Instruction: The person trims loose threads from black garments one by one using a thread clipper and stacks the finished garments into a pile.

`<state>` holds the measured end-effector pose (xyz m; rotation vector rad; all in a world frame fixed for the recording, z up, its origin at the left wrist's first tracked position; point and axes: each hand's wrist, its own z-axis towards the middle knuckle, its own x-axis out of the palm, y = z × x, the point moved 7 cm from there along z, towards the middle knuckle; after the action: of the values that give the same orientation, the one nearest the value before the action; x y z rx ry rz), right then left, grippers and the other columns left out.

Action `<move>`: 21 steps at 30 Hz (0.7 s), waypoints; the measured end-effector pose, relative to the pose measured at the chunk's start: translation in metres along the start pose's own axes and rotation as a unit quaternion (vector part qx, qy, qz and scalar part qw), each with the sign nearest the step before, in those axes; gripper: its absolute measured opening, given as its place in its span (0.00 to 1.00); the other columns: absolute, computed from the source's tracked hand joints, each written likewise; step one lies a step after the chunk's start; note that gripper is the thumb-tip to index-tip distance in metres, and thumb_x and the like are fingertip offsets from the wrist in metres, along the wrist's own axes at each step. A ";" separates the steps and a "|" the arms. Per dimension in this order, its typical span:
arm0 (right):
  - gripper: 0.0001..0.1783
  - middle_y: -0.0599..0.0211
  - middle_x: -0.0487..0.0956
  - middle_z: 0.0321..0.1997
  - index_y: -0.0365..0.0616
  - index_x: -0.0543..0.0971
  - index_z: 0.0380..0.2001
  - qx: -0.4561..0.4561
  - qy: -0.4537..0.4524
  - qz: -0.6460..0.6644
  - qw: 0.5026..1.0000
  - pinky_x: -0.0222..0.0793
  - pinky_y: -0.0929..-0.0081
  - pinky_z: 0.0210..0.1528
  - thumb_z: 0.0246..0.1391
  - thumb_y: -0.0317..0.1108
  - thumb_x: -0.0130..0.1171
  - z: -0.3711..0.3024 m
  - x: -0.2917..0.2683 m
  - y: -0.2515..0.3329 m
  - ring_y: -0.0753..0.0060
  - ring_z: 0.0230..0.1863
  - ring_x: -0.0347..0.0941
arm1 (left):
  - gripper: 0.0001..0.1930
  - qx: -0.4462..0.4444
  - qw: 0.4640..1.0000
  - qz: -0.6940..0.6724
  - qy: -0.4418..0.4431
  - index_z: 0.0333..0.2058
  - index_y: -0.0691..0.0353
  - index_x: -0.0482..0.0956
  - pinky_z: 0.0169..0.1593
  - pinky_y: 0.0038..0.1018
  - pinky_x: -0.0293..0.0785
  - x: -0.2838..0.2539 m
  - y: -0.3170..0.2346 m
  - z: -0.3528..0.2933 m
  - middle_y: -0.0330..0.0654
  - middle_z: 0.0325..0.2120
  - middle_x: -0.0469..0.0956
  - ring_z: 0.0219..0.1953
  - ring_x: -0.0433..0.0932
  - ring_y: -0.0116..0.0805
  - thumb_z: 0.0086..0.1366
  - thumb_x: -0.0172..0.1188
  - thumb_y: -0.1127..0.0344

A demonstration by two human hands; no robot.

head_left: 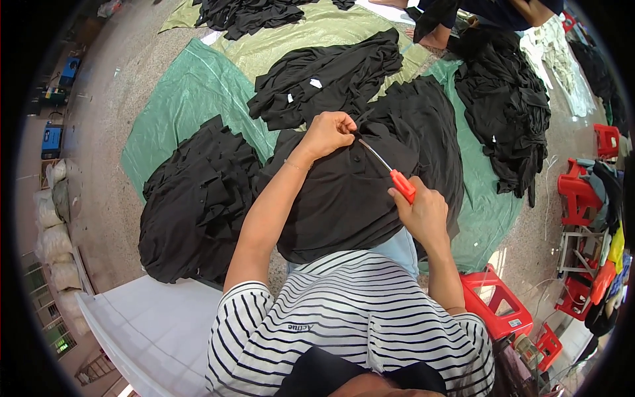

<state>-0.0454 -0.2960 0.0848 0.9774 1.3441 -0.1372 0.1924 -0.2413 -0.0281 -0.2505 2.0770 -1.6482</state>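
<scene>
A black garment (331, 205) with buttons, which looks like a shirt, lies spread across my lap. My left hand (329, 134) pinches a bit of its dark cloth at the far edge, fingers and thumb together. In my right hand (426, 213) is a red-handled tool (403, 186) with a thin metal shaft, gripped by the handle. The shaft slants up and left, and its tip comes close to my left fingertips, beside a round button (357, 158). Whether the tip touches the cloth is too small to tell.
Black garment heaps lie to the left (198, 205), ahead (324, 76) and right (503, 106), on green sheeting (195, 106). Another person's arm (436, 36) shows at the top right. A red plastic stool (496, 304) stands near my right elbow; a white sheet (152, 331) lies at lower left.
</scene>
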 end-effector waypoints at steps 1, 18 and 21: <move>0.17 0.50 0.76 0.16 0.40 0.75 0.29 -0.001 0.004 -0.001 1.000 0.68 0.54 0.23 0.53 0.45 0.64 0.001 0.001 0.000 0.44 0.20 0.76 | 0.09 0.003 1.000 -0.005 0.000 0.30 0.68 0.80 0.33 0.18 0.73 0.000 0.000 0.000 0.36 0.22 0.79 0.25 0.76 0.19 0.47 0.67 0.77; 0.18 0.48 0.78 0.25 0.45 0.77 0.39 0.220 -0.208 0.100 0.948 0.69 0.56 0.33 0.56 0.48 0.62 -0.053 -0.050 -0.085 0.42 0.31 0.77 | 0.05 0.279 0.927 0.186 -0.170 0.27 0.62 0.76 0.35 0.42 0.71 0.051 -0.116 -0.012 0.47 0.25 0.77 0.33 0.76 0.52 0.53 0.63 0.71; 0.19 0.48 0.79 0.26 0.45 0.77 0.39 0.248 -0.228 0.088 0.937 0.68 0.55 0.35 0.56 0.49 0.61 -0.071 -0.061 -0.113 0.41 0.32 0.77 | 0.13 0.392 0.895 0.211 0.002 0.35 0.64 0.74 0.48 0.38 0.74 0.100 -0.153 -0.078 0.51 0.47 0.75 0.50 0.74 0.54 0.51 0.67 0.73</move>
<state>-0.1833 -0.3461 0.0853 1.3838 0.7963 -0.5540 0.0468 -0.2557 0.1057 0.4407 1.1843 -2.0129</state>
